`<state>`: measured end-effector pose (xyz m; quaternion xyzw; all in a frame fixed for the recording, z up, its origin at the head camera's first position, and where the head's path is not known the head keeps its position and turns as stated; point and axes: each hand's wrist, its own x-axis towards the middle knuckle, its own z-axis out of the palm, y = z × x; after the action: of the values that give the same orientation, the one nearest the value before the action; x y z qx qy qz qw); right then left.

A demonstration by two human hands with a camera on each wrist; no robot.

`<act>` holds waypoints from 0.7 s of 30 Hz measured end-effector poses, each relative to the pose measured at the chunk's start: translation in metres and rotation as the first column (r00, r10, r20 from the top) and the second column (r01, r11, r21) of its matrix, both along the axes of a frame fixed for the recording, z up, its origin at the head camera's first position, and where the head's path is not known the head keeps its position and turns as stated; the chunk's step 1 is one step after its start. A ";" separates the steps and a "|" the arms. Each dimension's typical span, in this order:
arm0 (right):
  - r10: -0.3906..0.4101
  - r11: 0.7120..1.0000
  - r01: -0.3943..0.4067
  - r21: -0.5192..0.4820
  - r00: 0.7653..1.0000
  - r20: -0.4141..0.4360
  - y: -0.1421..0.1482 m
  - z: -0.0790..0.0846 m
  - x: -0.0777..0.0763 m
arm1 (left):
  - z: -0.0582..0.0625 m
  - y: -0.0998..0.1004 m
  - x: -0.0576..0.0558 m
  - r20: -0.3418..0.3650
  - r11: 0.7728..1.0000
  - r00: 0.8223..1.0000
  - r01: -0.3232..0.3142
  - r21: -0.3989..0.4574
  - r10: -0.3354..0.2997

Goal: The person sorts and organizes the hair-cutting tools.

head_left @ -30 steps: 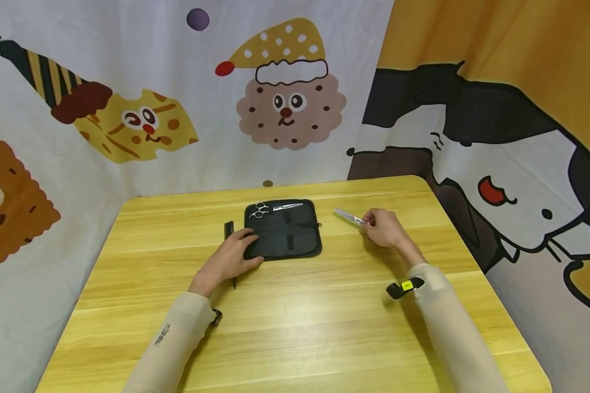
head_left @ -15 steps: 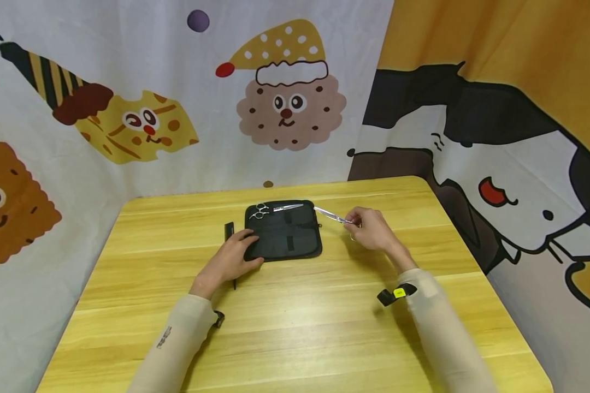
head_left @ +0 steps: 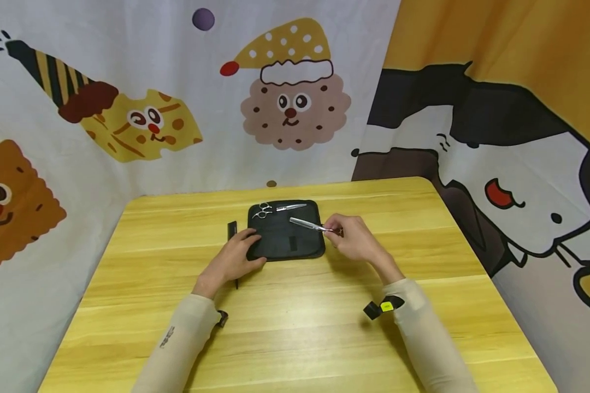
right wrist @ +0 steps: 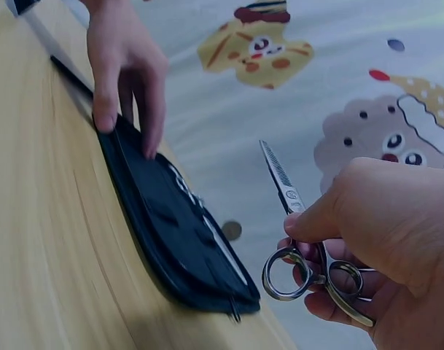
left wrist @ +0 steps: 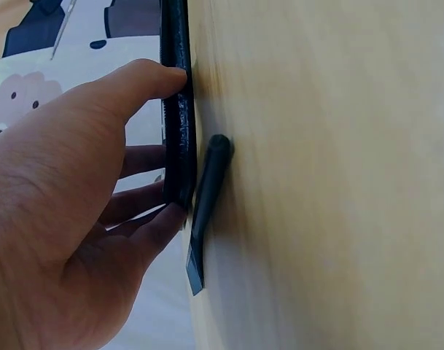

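Observation:
An unfolded black zip case (head_left: 277, 245) lies on the table, with silver scissors (head_left: 291, 207) along its far side. My left hand (head_left: 230, 261) rests on its left end, the thumb at the near edge and the other fingers spread over the side. My right hand (head_left: 355, 239) pinches silver thinning scissors (head_left: 307, 224) near the finger rings, blades pointing left over the case. In the right wrist view the toothed blade (right wrist: 278, 171) and both rings show, and the blades are together. A slim black comb (head_left: 232, 228) lies left of the case, partly hidden by my left hand.
The wooden table (head_left: 295, 327) reaches back to a curtain (head_left: 177, 65) printed with cartoon figures. A zip pull (right wrist: 235, 310) hangs at the case's right end. Black wrist devices, one with a yellow mark (head_left: 387, 307), sit at both sleeves.
My right hand has moved left with the thinning scissors, from the table right of the case to over the case's right part. The left hand stays on the case.

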<state>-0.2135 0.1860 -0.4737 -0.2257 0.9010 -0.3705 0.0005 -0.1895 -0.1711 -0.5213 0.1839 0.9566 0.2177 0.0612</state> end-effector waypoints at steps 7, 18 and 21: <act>0.059 0.998 -0.057 0.034 0.997 -0.041 -0.017 0.006 0.010 | -0.001 -0.001 0.002 -0.008 1.000 1.000 -0.013 0.027 0.014; 0.126 0.991 -0.120 0.055 0.985 -0.116 -0.028 0.012 0.020 | -0.001 0.000 0.004 -0.024 0.999 1.000 -0.011 0.052 0.013; 0.130 0.990 -0.123 0.067 0.984 -0.124 -0.029 0.012 0.021 | 0.005 0.000 0.006 -0.039 0.997 0.999 -0.012 0.072 0.015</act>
<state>-0.1929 0.1571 -0.4620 -0.3056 0.8936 -0.3278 -0.0269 -0.1834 -0.1706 -0.5161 0.1839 0.9503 0.2488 0.0343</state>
